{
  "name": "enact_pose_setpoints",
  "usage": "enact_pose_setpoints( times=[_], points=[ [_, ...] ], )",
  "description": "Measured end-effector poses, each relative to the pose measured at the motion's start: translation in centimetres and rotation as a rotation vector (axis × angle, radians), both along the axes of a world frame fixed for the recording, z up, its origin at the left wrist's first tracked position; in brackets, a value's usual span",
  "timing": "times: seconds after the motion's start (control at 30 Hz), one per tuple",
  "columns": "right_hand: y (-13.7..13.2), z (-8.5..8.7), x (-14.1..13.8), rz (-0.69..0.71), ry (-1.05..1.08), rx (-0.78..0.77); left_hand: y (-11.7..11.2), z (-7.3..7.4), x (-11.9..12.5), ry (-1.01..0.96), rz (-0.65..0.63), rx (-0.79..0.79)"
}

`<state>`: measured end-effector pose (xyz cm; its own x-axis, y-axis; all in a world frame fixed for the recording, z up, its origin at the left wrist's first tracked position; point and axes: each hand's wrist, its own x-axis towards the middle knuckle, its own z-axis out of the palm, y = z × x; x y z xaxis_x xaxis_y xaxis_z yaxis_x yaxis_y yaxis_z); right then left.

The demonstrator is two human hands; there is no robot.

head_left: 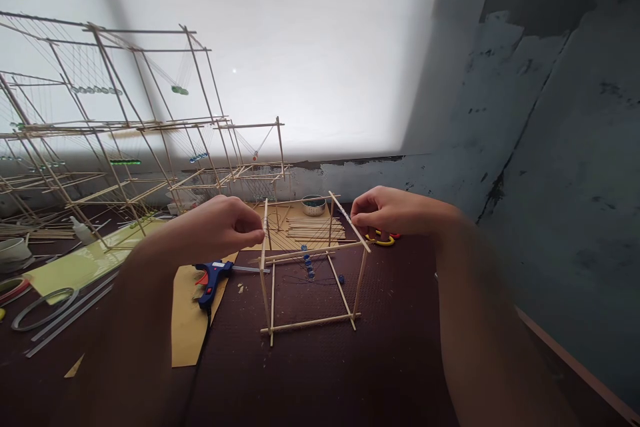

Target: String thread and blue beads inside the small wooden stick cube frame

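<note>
Stick frame (310, 273) stands on the dark surface (390, 360), centre of head view. Left hand (220, 227) at 9 o'clock pinches its left upright in a closed grip; right hand (387, 211) at 2 o'clock pinches the top rail. Glue gun (213, 277) lies just left.

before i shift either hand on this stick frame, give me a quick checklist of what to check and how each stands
1. Left hand pinched at the top of the stick frame, near-left upright: ok.
2. Right hand pinched on the slanted top stick at the far right: ok.
3. Frame's bottom sticks flat on the dark table: ok, it looks level.
4. Glue joints set: cannot tell, too small to see.
5. Glue gun clear of the frame: not ok, its nozzle points at the left upright and lies close to it.
6. Blue beads strung inside the frame hanging free: cannot tell, the threads are too fine.
</note>
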<state>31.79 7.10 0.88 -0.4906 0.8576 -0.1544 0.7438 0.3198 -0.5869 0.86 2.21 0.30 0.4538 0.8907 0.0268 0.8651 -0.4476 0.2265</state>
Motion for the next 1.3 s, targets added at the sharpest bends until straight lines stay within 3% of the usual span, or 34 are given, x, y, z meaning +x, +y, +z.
enact_pose_setpoints(
  times=[0.13, 0.2, 0.3, 0.37, 0.6, 1.3],
  points=[
    [-0.6, 0.3, -0.9, -0.047, 0.044, 0.27, 0.1, -0.1, -0.1, -0.002, -0.003, 0.005],
    [-1.3, 0.3, -2.1, 0.049, 0.158, 0.334, 0.2, -0.2, -0.2, 0.0, -0.001, 0.009],
    [-2.5, -0.1, -4.7, 0.303, 0.305, 0.287, 0.2, -0.3, -0.2, 0.006, 0.008, 0.012],
    [-3.1, -0.7, -6.3, 0.38, 0.323, 0.276, 0.2, -0.3, -0.1, 0.005, 0.01, 0.014],
    [-2.9, -2.2, -8.0, 0.355, 0.192, 0.238, 0.3, -0.3, -0.2, -0.009, 0.004, 0.023],
    [-2.7, -2.6, -8.2, 0.395, 0.227, 0.17, 0.6, -0.5, -0.4, 0.003, -0.006, 0.032]
  ],
)
